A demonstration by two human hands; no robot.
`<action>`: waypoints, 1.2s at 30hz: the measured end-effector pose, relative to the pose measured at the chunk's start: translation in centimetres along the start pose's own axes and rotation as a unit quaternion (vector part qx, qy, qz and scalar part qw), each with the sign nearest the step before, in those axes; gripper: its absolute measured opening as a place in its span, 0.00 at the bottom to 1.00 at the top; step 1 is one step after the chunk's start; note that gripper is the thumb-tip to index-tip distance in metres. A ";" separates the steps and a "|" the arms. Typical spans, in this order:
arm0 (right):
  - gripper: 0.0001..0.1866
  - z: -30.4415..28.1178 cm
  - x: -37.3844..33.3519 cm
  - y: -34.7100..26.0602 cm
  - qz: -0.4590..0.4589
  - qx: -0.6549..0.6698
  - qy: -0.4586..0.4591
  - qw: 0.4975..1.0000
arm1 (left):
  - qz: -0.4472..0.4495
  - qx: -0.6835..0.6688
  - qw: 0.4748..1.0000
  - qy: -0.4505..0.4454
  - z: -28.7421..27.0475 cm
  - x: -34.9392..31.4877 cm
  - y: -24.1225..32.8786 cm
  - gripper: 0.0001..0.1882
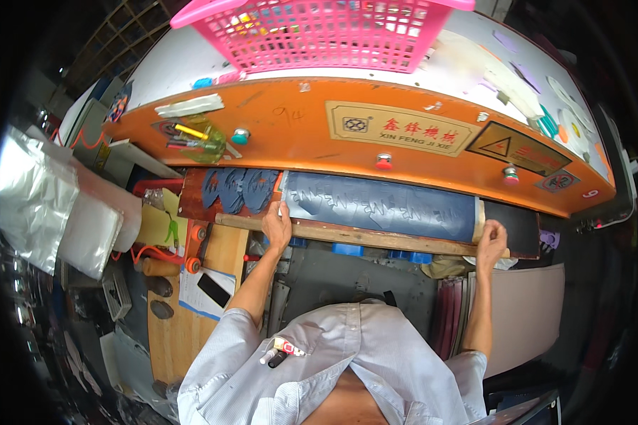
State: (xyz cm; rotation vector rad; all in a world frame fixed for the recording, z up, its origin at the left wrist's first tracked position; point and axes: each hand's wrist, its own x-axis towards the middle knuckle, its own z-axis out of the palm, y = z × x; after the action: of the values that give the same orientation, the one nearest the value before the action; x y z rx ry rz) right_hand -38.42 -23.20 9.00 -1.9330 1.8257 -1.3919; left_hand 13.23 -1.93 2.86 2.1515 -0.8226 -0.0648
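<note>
A long dark-blue sheet [383,212] with raised or cut outlines along it lies on the narrow bed below the orange machine front. At its left end, my left hand [277,228] has its fingers closed on the edge. Close to the pale strip at the other end, my right hand [492,245] is closed with curled fingers; whatever is between them is hidden. Left of the sheet, several dark-blue cut pieces [241,190] lie on a reddish-brown board [191,202]. A wooden bar [354,232] runs along the near side of the bed.
Above the bed stands the orange machine front [276,117] with a red button [383,161]. A pink basket [319,42] sits on top. Clear plastic bags [42,198] hang at left, near a wooden table [166,340] with a phone [213,290]. Pinkish sheets [524,315] stand at right.
</note>
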 end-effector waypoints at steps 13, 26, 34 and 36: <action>0.29 4.2 -4.7 4.9 0.102 -0.071 -0.068 0.990 | 0.004 -0.008 1.000 -0.002 0.9 0.7 -1.0 0.20; 0.16 -1.5 -10.4 2.7 0.116 -0.228 -0.095 0.962 | -0.035 0.008 0.999 -0.011 -3.4 -8.1 -4.3 0.18; 0.48 16.3 -19.6 -25.2 -0.192 0.093 -0.317 0.924 | -0.011 0.040 0.999 0.033 -8.3 -16.6 -6.3 0.14; 0.47 19.2 -22.2 -29.1 -0.186 0.076 -0.384 0.901 | -0.025 0.036 0.999 0.031 -9.5 -18.6 -6.8 0.11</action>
State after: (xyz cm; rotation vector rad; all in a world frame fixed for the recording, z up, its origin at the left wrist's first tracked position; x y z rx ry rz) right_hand -0.92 -6.06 5.87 -2.3426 0.9910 -0.6219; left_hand 5.20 18.37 0.23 2.2308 -0.7456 0.0047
